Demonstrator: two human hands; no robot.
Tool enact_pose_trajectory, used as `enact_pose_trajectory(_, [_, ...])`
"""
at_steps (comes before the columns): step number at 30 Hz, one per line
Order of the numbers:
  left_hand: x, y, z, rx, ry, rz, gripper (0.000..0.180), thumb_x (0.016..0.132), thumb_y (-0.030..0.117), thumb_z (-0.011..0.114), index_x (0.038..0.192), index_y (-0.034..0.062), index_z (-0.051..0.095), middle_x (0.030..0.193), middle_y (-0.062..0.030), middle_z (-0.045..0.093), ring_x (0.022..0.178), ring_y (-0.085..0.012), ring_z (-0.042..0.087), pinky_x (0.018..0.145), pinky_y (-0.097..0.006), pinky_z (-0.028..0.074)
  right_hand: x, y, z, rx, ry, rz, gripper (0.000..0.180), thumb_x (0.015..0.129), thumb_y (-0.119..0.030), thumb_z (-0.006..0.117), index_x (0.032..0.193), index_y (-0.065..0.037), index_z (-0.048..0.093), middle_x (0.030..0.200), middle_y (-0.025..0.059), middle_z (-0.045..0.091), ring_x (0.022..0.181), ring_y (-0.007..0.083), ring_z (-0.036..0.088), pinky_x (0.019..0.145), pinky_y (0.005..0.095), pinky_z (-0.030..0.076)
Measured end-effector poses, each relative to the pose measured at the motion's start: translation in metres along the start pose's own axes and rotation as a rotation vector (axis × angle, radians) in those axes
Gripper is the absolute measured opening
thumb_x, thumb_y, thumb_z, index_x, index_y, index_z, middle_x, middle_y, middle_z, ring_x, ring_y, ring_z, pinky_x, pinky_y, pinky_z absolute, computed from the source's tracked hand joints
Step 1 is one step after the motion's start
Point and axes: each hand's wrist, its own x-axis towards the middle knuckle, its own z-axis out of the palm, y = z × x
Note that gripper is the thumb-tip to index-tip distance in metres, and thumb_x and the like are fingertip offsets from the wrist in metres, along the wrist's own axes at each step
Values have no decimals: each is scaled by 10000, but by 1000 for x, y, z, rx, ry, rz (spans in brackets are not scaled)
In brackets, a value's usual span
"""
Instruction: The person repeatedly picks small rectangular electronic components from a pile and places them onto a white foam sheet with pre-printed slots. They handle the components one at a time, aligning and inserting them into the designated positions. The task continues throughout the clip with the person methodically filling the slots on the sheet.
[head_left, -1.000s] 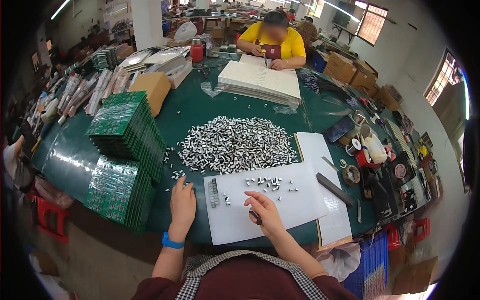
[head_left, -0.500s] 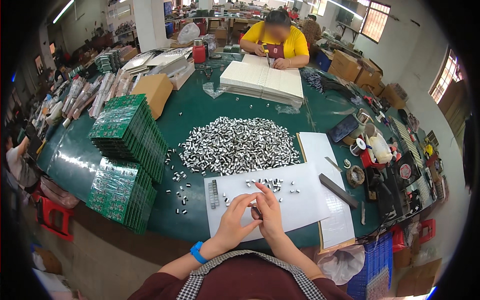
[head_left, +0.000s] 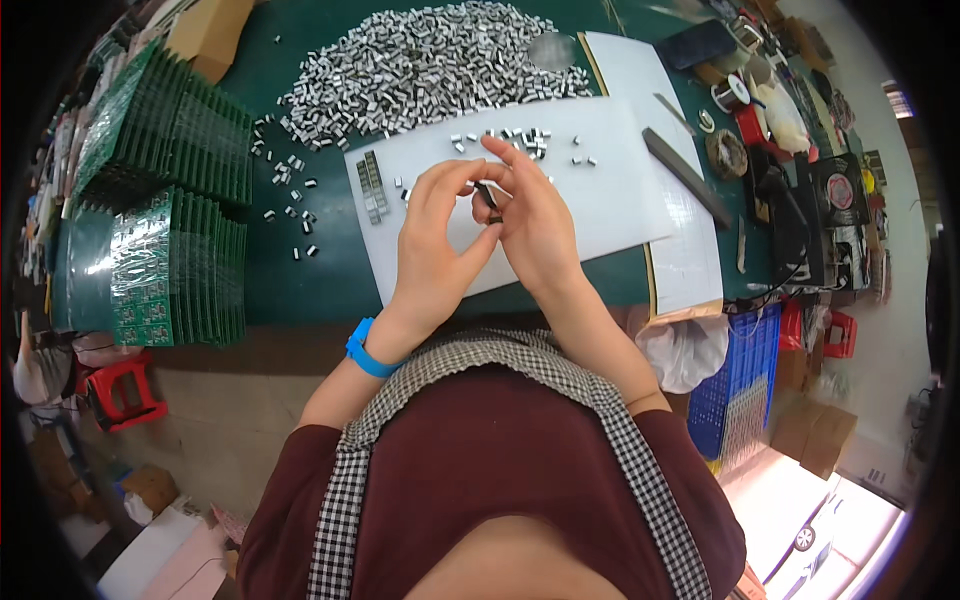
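Observation:
My left hand [head_left: 432, 235], with a blue band at its wrist, meets my right hand [head_left: 540, 225] above a white sheet [head_left: 600, 215]. Between the fingertips of both hands is a small dark piece [head_left: 486, 194]; its exact kind is partly hidden by the fingers. My left thumb and fingers curl toward it, while my right index finger points up and the other fingers bend around it. On the sheet's left side lies a short block of small grey parts set in rows [head_left: 371, 187]. Loose silver-and-black metal-cased components [head_left: 525, 140] lie scattered beyond my fingertips.
A large heap of the same components [head_left: 420, 70] covers the green table's far middle. Stacked green circuit boards [head_left: 150, 270] stand at the left. To the right are a dark grey bar [head_left: 685, 178], a phone [head_left: 695, 43], a solder spool [head_left: 731, 93] and a blue crate [head_left: 735, 370].
The view has tilted down, so the co-worker at the far side is out of sight. My hands stay together over the sheet, with the small dark piece still between them.

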Motion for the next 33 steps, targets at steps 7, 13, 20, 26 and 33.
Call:
enact_pose_trajectory(7, [-1,-3,4,5,13,-24,526,683,-14,680,1180,58,524,1182,-123,495,975,-254,546,818,-359,477,6,7,-7,-1,-8,28,445,902,-158,486,1302,2,376,980,54,559,717,115,465,641,238,383])
enact_pose_trajectory(13, [-4,-11,3,92,12,-7,467,684,19,706,1128,52,565,1166,-115,507,980,-250,553,799,-347,476,6,4,-10,149,-7,88,442,896,-126,465,1309,19,403,1014,72,540,693,113,412,613,254,369])
enact_pose_trajectory(20, [-3,-11,-2,-36,57,-21,403,712,43,707,1097,61,592,1124,-91,535,938,-210,560,803,-325,460,14,9,-21,331,10,192,422,872,-124,548,1254,22,444,1055,98,556,779,116,513,710,258,438])
enact_pose_trajectory(26, [-12,-14,-20,-143,12,-198,304,766,6,673,1062,19,603,1036,-69,576,916,-167,565,815,-290,460,6,0,-31,133,-39,250,458,857,-97,603,1260,40,433,1123,136,559,938,139,579,787,244,477])
enact_pose_trajectory(33, [-18,-19,-30,-547,-11,-490,175,804,10,654,970,-26,615,919,-43,622,846,-114,594,764,-250,477,-6,-7,-25,-452,-118,199,342,812,-56,659,1126,31,556,968,85,639,855,159,632,759,261,489])
